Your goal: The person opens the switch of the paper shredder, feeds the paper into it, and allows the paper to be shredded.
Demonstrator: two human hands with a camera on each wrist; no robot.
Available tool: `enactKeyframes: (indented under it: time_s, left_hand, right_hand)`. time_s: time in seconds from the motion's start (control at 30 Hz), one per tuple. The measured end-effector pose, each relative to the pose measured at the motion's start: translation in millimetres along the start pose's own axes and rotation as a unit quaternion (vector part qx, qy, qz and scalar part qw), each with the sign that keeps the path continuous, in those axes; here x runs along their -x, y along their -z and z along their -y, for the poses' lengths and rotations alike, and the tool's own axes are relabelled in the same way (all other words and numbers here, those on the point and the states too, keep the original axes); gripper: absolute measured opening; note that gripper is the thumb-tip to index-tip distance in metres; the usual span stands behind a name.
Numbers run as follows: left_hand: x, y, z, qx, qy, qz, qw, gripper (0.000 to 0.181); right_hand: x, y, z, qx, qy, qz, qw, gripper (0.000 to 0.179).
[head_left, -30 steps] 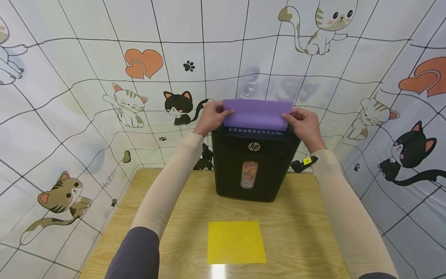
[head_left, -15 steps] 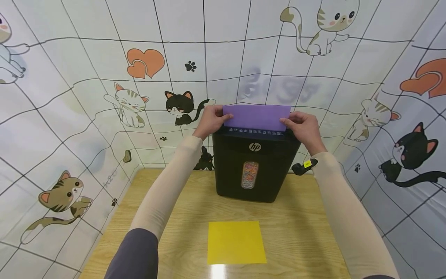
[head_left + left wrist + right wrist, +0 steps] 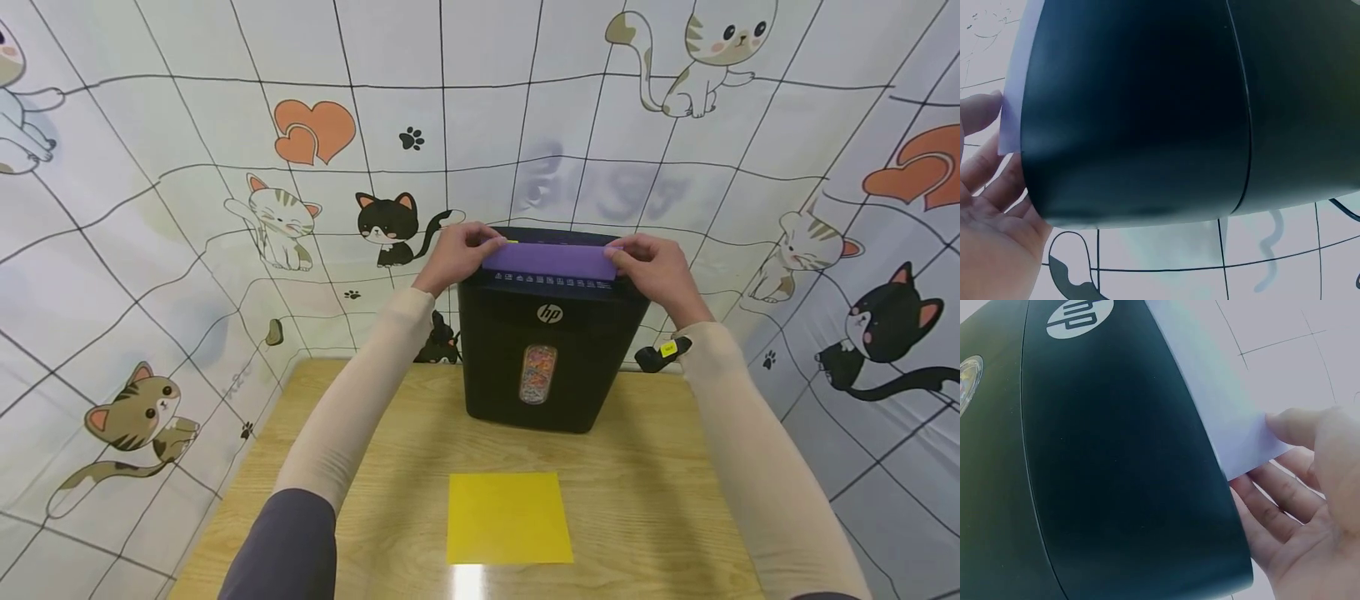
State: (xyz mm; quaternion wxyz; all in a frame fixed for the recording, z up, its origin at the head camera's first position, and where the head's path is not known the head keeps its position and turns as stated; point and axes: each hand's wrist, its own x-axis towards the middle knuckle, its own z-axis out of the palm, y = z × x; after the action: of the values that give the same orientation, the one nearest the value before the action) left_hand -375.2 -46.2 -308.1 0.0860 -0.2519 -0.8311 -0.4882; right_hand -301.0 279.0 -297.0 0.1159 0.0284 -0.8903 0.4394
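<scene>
A black paper shredder (image 3: 550, 367) with an HP logo stands at the back of the table; its small window shows coloured shreds. From its top slot sticks a short strip of purple paper (image 3: 551, 261), the rest hidden inside the shredder. My left hand (image 3: 459, 254) pinches the paper's left end between thumb and fingers. At the opposite end my right hand (image 3: 658, 271) pinches the paper the same way. In the right wrist view the thumb presses on the paper (image 3: 1229, 406) with fingers behind it, close to the shredder's edge.
A yellow sheet of paper (image 3: 510, 518) lies flat on the wooden table (image 3: 375, 467), in front of the shredder. White cat-print sheeting (image 3: 495, 108) hangs behind and on both sides. A black device with a yellow label (image 3: 663, 353) sits at my right wrist.
The purple paper has sunk down into the shredder, so much less of it stands above the slot. Both hands have stayed at its ends, and the shredder's top now shows behind it.
</scene>
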Motion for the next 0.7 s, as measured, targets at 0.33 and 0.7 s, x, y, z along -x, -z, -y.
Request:
enactKeyframes:
  time_s: [0.33,0.7]
  left_hand:
    - [4.2,7.0,-1.7,-0.008,0.014,0.028,0.9995,0.039]
    - [15.8,18.8,1.4,-0.021,0.02,0.031,0.9991,0.062]
  right_hand:
    - [6.8,7,5,0.028,0.009,0.044,0.9986,0.064]
    - [14.2,9,8,0.069,0.045,0.075,0.9938,0.075]
